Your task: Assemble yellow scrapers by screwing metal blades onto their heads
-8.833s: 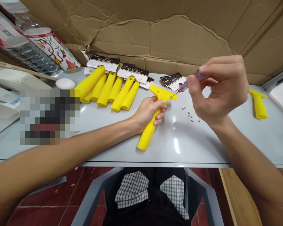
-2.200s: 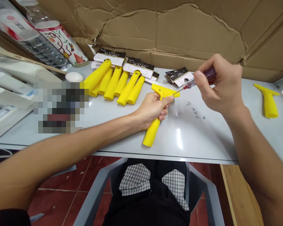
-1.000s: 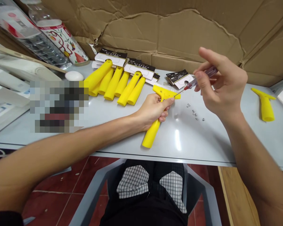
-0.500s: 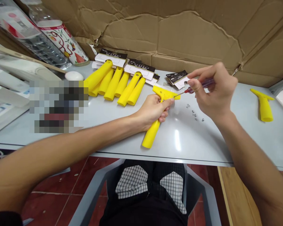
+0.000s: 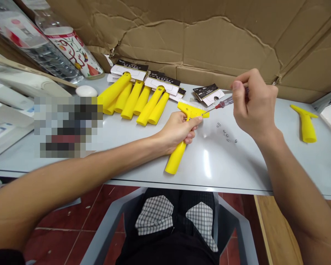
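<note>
A yellow T-shaped handle (image 5: 176,158) is gripped near its head by my left hand (image 5: 180,131), whose thumb lies along the crosspiece. My right hand (image 5: 253,105) is closed around a screwdriver (image 5: 225,102) with a clear and red handle. The screwdriver's tip touches a small screw at the right end of the crosspiece. Several small screws and nuts (image 5: 225,134) lie loose on the grey-white table (image 5: 204,180), below and left of my right hand.
Several yellow handles (image 5: 135,99) with black-and-white cards (image 5: 162,81) lie at the back left. Another card (image 5: 209,95) is behind the held handle. One yellow handle (image 5: 308,127) lies far right. Bottles (image 5: 71,51) and a white round object (image 5: 86,91) are at left; cardboard (image 5: 204,40) stands behind.
My right hand has shifted slightly right, away from the screwdriver's shaft, and its fingers have turned around the handle. The tip stays at the crosspiece. My left hand holds its place.
</note>
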`<state>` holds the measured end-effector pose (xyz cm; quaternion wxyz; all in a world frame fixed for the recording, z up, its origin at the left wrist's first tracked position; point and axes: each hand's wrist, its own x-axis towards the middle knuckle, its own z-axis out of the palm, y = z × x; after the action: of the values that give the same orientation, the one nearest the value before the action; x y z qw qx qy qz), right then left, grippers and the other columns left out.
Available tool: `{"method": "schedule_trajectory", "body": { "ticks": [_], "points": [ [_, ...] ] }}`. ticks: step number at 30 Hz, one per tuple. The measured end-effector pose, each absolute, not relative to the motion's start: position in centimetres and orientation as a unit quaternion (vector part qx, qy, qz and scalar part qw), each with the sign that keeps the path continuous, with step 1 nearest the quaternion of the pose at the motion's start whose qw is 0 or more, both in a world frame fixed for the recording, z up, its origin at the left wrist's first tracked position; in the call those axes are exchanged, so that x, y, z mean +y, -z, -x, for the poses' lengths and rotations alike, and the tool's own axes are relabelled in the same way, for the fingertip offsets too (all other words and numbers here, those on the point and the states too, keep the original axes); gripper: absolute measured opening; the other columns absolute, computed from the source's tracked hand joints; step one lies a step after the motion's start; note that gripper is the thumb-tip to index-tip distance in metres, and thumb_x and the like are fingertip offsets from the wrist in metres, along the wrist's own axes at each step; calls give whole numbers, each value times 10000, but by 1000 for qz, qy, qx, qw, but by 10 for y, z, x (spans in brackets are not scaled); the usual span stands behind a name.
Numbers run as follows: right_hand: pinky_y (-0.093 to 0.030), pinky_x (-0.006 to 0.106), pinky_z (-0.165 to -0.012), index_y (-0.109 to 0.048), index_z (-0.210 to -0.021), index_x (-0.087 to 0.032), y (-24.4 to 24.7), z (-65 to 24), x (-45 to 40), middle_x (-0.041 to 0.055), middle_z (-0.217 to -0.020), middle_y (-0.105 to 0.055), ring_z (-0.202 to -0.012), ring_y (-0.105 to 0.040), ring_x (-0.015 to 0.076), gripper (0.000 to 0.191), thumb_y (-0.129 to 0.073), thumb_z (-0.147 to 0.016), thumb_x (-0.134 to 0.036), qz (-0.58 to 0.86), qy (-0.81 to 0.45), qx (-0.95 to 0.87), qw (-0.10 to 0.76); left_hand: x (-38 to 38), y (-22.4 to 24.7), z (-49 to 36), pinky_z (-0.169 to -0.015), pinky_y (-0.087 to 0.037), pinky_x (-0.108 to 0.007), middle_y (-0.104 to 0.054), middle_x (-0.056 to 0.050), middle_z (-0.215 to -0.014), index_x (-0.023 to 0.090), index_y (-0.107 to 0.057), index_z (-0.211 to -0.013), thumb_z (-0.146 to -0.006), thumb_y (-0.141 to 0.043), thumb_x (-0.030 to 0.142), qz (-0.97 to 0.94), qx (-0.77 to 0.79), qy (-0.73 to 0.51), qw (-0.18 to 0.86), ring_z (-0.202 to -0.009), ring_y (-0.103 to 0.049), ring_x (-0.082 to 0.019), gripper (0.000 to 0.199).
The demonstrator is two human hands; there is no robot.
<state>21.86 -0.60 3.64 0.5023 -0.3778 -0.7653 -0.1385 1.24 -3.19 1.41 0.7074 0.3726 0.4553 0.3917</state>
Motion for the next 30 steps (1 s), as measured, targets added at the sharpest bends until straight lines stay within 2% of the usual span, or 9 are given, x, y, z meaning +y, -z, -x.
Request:
{"method": "schedule_trajectory", "body": {
  "ticks": [3,6,12,15,18,20,24,28,30],
  "points": [
    [-460,357,-524,-629,-1043,-289,-36,-214,-9,5,-777,-682,-550,-580,175,184,-530,-1095,-436,326,109,-793,503,-32,-14,-13,-394,-199,-178,-485,54,-616,171,-571,-789,-1030,-691,97,-376,455,-391,706,-398,-350,2,279],
    [-480,338,-491,-620,-1131,-301,-35,-212,-11,7,-835,-717,-564,-632,176,180,-577,-1071,-466,297,72,-799,518,-33,-15,-13,-393,-199,-180,-469,61,-616,169,-569,-793,-1056,-649,102,-386,466,-382,699,-399,-343,2,283],
    [-419,329,-463,-562,-812,-290,-40,-216,-8,-23,-615,-634,-480,-548,150,390,-712,-991,-603,369,115,-763,519,-32,-16,-13,-396,-198,-183,-473,55,-618,178,-554,-778,-1048,-655,91,-375,467,-384,703,-400,-351,-1,302],
    [-349,334,-459,-490,-706,-276,-42,-217,-7,-37,-514,-519,-435,-419,130,487,-615,-1042,-605,382,161,-751,514,-32,-16,-12,-395,-196,-188,-483,46,-612,180,-552,-769,-1035,-670,82,-367,457,-392,709,-395,-358,0,307],
    [-353,361,-497,-546,-712,-275,-43,-218,-9,-29,-518,-461,-437,-385,152,474,-464,-1107,-526,382,160,-756,507,-32,-16,-12,-395,-197,-187,-479,45,-610,178,-549,-760,-1044,-653,82,-374,459,-390,706,-395,-354,5,317],
    [-390,382,-540,-597,-741,-282,-44,-218,-10,-12,-549,-475,-468,-428,174,459,-433,-1112,-496,378,151,-766,497,-33,-16,-12,-397,-197,-188,-474,48,-613,178,-548,-757,-1052,-642,87,-381,462,-385,702,-397,-355,8,322],
    [-459,397,-579,-654,-839,-284,-46,-220,-12,37,-700,-643,-577,-546,196,375,-501,-1074,-533,350,136,-793,480,-33,-16,-13,-402,-190,-195,-468,52,-616,177,-558,-766,-1057,-637,88,-384,465,-382,701,-397,-354,4,314],
    [-504,369,-523,-719,-1103,-285,-44,-219,-11,51,-878,-732,-607,-614,185,229,-633,-1043,-489,311,70,-795,516,-32,-15,-13,-408,-173,-196,-480,49,-613,176,-562,-776,-1045,-653,79,-374,457,-390,707,-396,-350,2,300],
    [-519,338,-480,-686,-1235,-326,-44,-218,-12,35,-937,-742,-660,-685,194,314,-744,-987,-509,308,-2,-780,545,-32,-14,-13,-410,-168,-194,-485,47,-614,174,-560,-785,-1041,-658,77,-370,452,-392,711,-395,-351,3,291]
  ]
}}
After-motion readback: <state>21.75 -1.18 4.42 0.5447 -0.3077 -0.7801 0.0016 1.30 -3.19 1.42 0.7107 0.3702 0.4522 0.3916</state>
